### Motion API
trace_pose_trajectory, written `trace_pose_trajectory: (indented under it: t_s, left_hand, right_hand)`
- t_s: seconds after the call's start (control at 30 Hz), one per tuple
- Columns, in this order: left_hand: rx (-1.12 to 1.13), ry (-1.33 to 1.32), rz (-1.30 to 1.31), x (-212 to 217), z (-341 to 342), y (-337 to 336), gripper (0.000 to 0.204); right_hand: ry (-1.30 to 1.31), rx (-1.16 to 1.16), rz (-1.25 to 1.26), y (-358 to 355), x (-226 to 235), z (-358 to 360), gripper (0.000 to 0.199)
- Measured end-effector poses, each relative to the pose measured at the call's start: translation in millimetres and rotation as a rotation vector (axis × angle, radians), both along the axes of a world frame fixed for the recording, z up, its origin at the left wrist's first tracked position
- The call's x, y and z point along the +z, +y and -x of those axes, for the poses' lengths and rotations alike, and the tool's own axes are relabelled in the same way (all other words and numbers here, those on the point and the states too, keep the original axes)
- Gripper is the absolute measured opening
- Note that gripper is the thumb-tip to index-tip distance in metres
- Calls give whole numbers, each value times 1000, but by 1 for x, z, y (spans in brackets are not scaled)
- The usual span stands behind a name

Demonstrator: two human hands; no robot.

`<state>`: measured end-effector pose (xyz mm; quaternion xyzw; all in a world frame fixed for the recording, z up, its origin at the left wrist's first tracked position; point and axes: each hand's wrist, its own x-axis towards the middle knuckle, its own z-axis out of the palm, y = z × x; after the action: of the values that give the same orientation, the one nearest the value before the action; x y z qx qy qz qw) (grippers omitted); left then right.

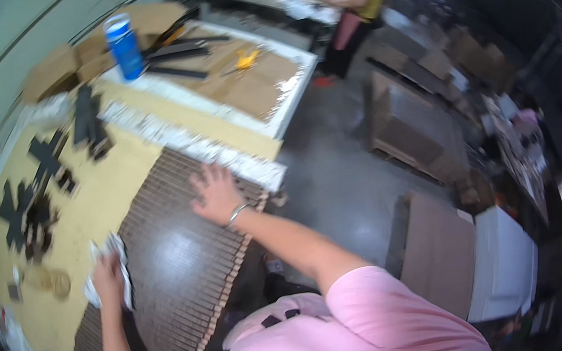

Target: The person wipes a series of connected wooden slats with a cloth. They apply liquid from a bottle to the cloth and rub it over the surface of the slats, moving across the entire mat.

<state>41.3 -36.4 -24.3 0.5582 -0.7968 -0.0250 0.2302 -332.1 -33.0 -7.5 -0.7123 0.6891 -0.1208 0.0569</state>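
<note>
A large dark glossy sheet (178, 262) lies on the yellow-topped workbench (104, 193), on a row of overlapping brown sheets. My left hand (107, 275) is shut on a white cloth (117, 252) at the sheet's left edge. My right hand (215, 193) rests flat with fingers spread on the sheet's far right corner. A bracelet sits on that wrist.
Black cross-shaped cutouts (30, 203) lie on the bench's left side. Farther off stand a blue bottle (124, 45), cardboard pieces (54, 71) and a board with a yellow tool (246, 58). A person in a yellow top (363, 2) works at a far table. Cardboard stacks (435, 247) stand on the floor at right.
</note>
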Motion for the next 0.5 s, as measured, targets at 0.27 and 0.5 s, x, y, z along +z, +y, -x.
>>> trace_pose_trajectory:
  t_s: [0.27, 0.5]
  left_hand:
    - [-805, -25, -90, 46, 80, 100, 9]
    - [170, -130, 41, 23, -26, -24, 18]
  right_hand:
    - [101, -35, 72, -3, -9, 21, 69]
    - [131, 16, 117, -5, -7, 8, 66]
